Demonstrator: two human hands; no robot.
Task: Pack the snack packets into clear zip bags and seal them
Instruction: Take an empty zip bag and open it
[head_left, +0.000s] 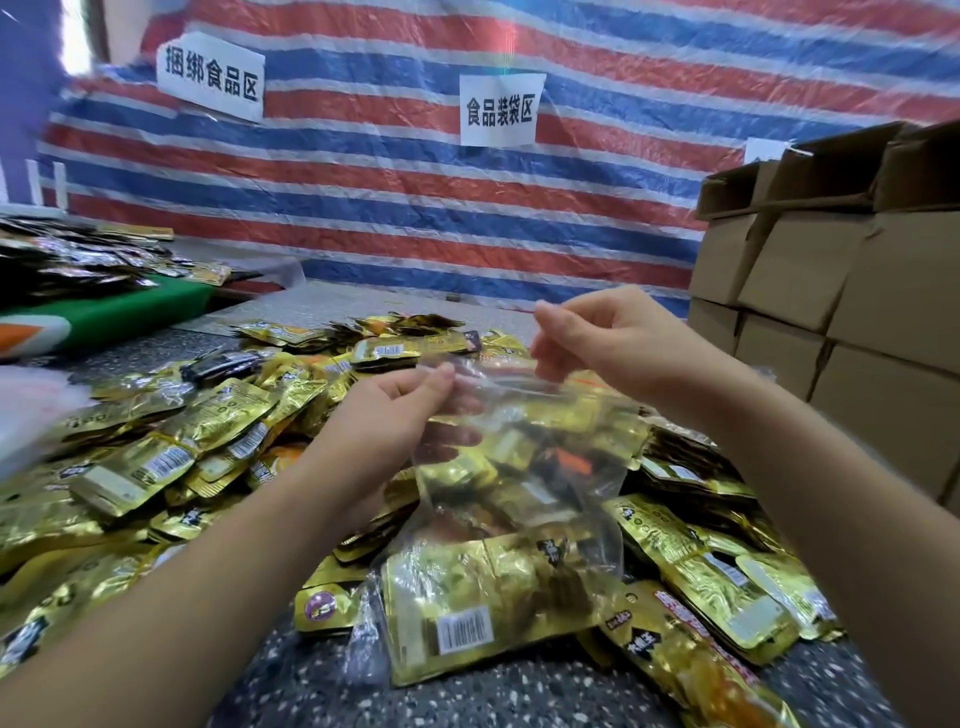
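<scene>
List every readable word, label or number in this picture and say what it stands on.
"捆绑食品区": left white paper sign on the striped tarp.
"食品装袋区": middle white paper sign on the same tarp.
Third sign, behind the cardboard boxes: text hidden.
Gold snack packets: print and barcode digits too small or blurred to read.

Two white paper signs are hanging on the striped tarp: the left sign (210, 75) is reading "捆绑食品区", the middle sign (500, 110) "食品装袋区".
</scene>
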